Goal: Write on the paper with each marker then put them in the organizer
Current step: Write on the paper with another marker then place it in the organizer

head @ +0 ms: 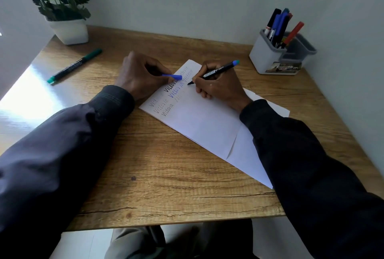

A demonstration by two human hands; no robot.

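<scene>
Blue "Victoria" on paper; right fingers tight around marker, left fingers around blue cap.

Blue marker — tip seemingly on paper

Paper lies mid-table, skewed. Left hand rests at the paper's far-left edge and pinches the cap over the written lines. Right hand rests on the paper just right of it, gripping the held marker, tip down at the sheet, tail pointing back-right. Loose marker lies flat, well left of the paper. Plant pot stands back-left. Organizer stands back-right, stored markers upright in its left compartment.
</scene>
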